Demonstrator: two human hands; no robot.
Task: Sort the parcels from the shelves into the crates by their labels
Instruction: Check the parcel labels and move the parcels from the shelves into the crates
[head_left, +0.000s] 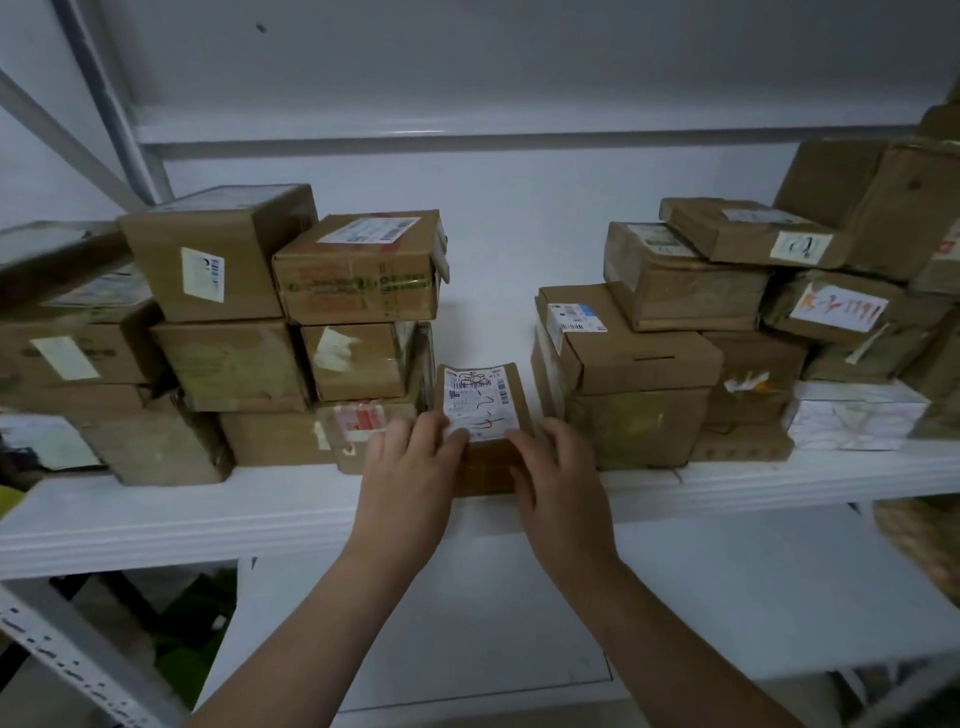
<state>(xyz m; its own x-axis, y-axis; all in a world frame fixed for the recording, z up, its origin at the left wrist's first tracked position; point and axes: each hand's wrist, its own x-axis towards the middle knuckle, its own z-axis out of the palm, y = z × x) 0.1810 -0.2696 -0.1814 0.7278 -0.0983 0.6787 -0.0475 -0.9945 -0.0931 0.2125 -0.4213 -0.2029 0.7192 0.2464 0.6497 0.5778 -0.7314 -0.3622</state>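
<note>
left hand (410, 478) and right hand (558, 478) clasp the parcel (480, 400), long axis pointing into shelf (156, 514).

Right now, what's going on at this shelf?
A person grips a small parcel with both hands, left hand on its left side, right hand on its right. It stands at the front edge of the white shelf, between the left stack and the right stack of parcels, not yet lifted away.

Left stack of brown cardboard boxes (358, 291) and right stack (639, 395) hem a narrow lane on the white shelf (156, 509); small labelled parcel (480, 410) plugs its front.
</note>
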